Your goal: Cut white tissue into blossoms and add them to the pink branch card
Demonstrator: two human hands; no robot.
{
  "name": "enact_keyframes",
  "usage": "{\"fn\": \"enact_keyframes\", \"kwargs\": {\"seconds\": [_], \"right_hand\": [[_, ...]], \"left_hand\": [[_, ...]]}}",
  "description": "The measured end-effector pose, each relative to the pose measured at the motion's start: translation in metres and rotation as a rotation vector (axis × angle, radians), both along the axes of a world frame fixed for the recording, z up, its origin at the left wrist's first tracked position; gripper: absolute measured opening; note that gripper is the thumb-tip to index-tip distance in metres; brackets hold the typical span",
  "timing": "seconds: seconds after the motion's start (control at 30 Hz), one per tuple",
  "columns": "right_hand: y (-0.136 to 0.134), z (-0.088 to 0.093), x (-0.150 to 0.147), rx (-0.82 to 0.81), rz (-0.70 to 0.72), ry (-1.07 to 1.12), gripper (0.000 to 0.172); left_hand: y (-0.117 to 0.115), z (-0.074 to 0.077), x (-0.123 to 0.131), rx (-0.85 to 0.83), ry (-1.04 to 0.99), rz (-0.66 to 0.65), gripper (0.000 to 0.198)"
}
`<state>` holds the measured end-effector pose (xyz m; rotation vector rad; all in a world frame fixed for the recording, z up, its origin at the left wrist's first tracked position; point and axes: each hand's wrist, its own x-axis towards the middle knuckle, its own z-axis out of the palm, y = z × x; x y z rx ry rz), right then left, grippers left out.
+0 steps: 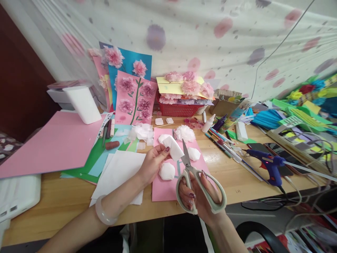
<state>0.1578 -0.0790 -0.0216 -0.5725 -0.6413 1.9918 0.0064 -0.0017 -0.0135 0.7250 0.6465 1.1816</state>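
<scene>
My left hand [155, 160] pinches a folded piece of white tissue paper [174, 148] between thumb and fingers. My right hand [201, 196] has its thumb and fingers through the handles of white-handled scissors [187, 162]. The blades point up and away, close beside the tissue's right edge; whether they touch it I cannot tell. Under both hands lies a pink sheet [160, 191]. On it are a fluffy white paper flower [184, 133] and several flat white tissue pieces, one of them a rounded tissue stack [166, 171] just right of my left hand.
A purple glue gun [265, 160] with a lit red light lies at the right near phones and cables. Behind stand a red basket [175, 110] of paper flowers, a pink flower card [131, 117] and a glue bottle [208, 123]. White paper sheets [118, 175] lie under my left forearm.
</scene>
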Motion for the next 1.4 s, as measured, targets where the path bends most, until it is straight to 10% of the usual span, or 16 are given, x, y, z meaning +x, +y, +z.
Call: {"fn": "enact_keyframes", "kwargs": {"seconds": [1.4], "right_hand": [[0.002, 0.002, -0.005, 0.102, 0.019, -0.061, 0.052]], "left_hand": [[-0.009, -0.001, 0.000, 0.046, 0.114, -0.178, 0.026]]}}
